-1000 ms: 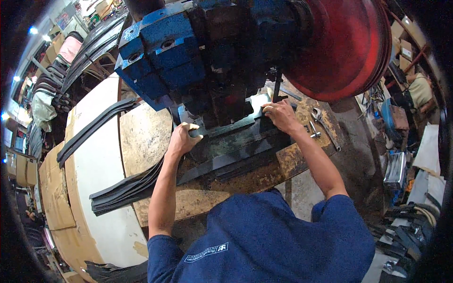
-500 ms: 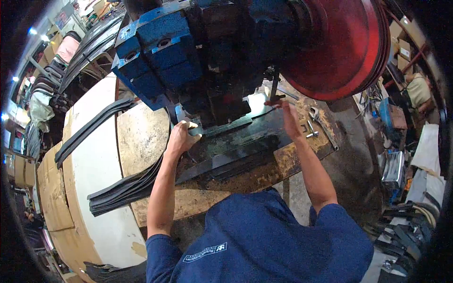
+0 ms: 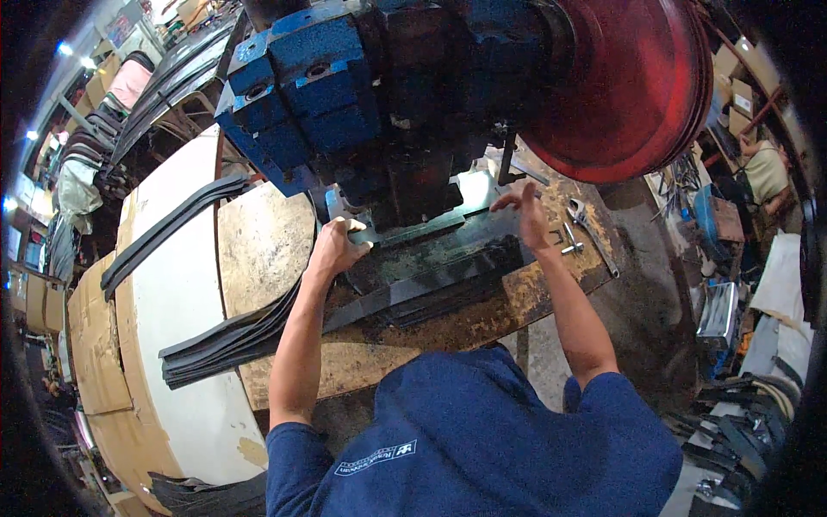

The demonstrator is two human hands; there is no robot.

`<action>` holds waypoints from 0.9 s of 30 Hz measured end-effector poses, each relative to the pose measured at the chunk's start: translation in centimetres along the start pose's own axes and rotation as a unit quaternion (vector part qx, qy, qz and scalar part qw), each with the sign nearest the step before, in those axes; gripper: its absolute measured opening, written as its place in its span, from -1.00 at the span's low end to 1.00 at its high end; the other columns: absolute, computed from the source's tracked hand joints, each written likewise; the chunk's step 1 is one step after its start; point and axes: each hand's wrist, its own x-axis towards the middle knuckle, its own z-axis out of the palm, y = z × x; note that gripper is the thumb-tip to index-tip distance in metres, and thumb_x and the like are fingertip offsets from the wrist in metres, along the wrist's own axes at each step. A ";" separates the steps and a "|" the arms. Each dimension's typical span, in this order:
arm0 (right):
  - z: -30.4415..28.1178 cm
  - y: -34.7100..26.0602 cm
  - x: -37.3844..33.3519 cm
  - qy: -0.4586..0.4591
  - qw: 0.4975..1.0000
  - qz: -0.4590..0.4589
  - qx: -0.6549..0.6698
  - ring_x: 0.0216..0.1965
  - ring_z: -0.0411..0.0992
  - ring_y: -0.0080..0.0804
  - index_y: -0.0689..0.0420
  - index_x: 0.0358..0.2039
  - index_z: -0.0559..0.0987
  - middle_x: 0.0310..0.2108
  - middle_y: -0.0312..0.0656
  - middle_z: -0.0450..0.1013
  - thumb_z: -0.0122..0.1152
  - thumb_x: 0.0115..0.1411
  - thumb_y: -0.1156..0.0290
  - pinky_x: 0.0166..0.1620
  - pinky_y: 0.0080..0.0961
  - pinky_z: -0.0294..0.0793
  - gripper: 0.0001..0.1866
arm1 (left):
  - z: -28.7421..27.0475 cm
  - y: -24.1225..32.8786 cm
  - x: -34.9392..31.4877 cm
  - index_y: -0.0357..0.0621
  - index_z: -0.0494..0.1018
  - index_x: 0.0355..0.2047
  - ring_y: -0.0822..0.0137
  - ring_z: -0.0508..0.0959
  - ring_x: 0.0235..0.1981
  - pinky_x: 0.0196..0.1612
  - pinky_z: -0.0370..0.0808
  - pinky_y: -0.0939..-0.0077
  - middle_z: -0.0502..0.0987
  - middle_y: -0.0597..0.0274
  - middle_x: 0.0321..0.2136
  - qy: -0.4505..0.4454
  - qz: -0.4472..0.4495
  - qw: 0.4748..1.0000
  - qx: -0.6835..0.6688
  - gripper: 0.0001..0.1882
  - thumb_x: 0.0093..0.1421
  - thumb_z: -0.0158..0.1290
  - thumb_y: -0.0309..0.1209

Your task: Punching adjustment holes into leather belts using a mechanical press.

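Two bare hands at a blue metal press [image 3: 323, 121] with a red wheel [image 3: 620, 86]
The left hand [image 3: 334, 250] curls by the left end of the press's dark, flat metal bed [image 3: 431, 263]; whether it pinches anything, I cannot tell. The right hand [image 3: 531, 220], fingers spread, is at the right end. Stacked long black strips [image 3: 226, 347] lie left of the left forearm [image 3: 297, 353].

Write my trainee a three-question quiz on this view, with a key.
1. On which side of the blue machine housing is the red wheel?
A: left
B: right
C: directly below
2. True or false: the right hand is open, and the wrench lies to its right.
3. Fill in the colour: the fanned black strips lie partly across a ____ panel.

Key: 1 B; 2 true; 3 white.
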 end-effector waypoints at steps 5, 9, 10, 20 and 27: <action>1.4 -0.2 -2.4 0.036 0.984 0.014 -0.177 -0.23 0.51 -0.35 0.20 -0.38 0.65 -0.44 -0.20 0.58 -0.14 0.34 -0.13 0.05 -0.37 0.26 -0.37 | -0.7 0.4 -0.2 -0.21 0.55 -0.25 0.25 0.62 -0.31 -0.21 0.52 0.40 0.62 0.05 -0.35 -0.033 -0.018 0.999 -0.010 -0.62 -0.13 0.33 -0.39; 2.6 -1.6 -2.9 -0.015 0.943 -0.072 -0.324 0.08 0.38 -0.19 0.21 -0.13 0.56 -0.10 -0.10 0.51 -0.08 0.33 -0.03 0.20 -0.21 0.19 -0.48 | -0.6 -0.1 -0.1 -0.20 0.54 -0.24 0.24 0.61 -0.31 -0.19 0.51 0.39 0.61 0.06 -0.35 -0.015 0.024 1.000 0.003 -0.62 -0.11 0.33 -0.40; 3.1 -1.4 -2.9 -0.045 0.888 -0.193 -0.415 0.18 0.29 -0.12 0.22 -0.01 0.50 0.07 -0.08 0.43 -0.14 0.33 -0.06 0.23 -0.13 0.18 -0.42 | -0.6 -0.1 0.0 -0.24 0.55 -0.25 0.20 0.62 -0.31 -0.21 0.52 0.37 0.61 0.01 -0.36 -0.019 0.022 1.000 -0.006 -0.61 -0.12 0.33 -0.39; 10.0 -7.2 -6.0 -0.319 0.946 -0.041 -0.025 -0.05 0.48 -0.22 0.17 -0.05 0.54 -0.11 -0.05 0.52 0.22 0.22 0.21 0.05 -0.25 0.41 -0.63 | -0.6 0.4 -0.1 -0.21 0.52 -0.23 0.28 0.59 -0.31 -0.19 0.50 0.37 0.60 0.04 -0.35 -0.041 -0.016 0.999 -0.006 -0.60 -0.09 0.34 -0.36; 4.3 -6.7 -7.3 -0.198 0.936 -0.161 -0.242 -0.20 0.48 -0.13 0.14 -0.25 0.61 -0.29 -0.13 0.51 0.34 0.07 0.27 -0.08 -0.27 0.45 -0.73 | -1.5 0.3 -0.7 -0.31 0.52 -0.22 0.16 0.61 -0.28 -0.20 0.51 0.33 0.61 -0.04 -0.35 0.015 0.003 1.000 0.022 -0.51 -0.11 0.38 -0.28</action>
